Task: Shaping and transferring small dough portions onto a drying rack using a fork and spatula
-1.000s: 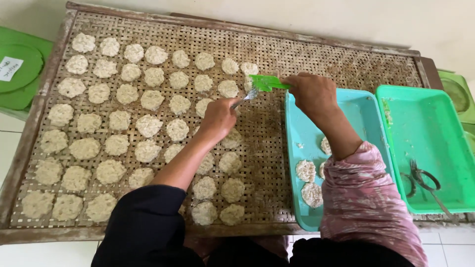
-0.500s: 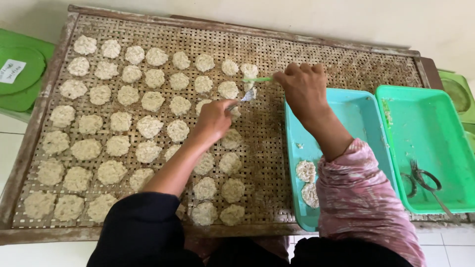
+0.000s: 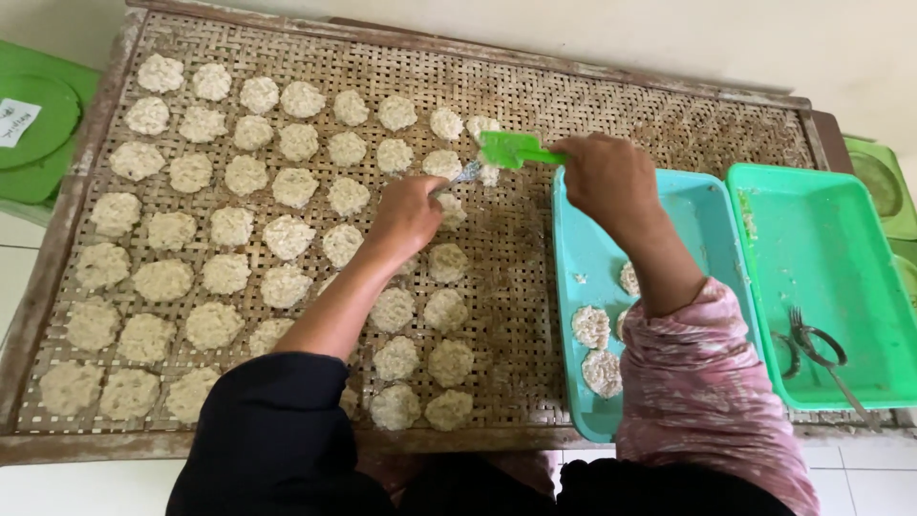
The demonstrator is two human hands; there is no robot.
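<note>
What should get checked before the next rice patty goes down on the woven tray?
1. Green spatula gripped in the right hand: ok.
2. Metal utensil held in the left hand: ok.
3. Bare weave free on the woven tray, right of the patties on the tray: ok.
4. Patties left in the blue tray: ok, a few show beside the sleeve.
5. Patty loaded on the spatula: cannot tell.

White paper label (image 3: pixel 16 121) on green lid (image 3: pixel 38 129), far left
</note>
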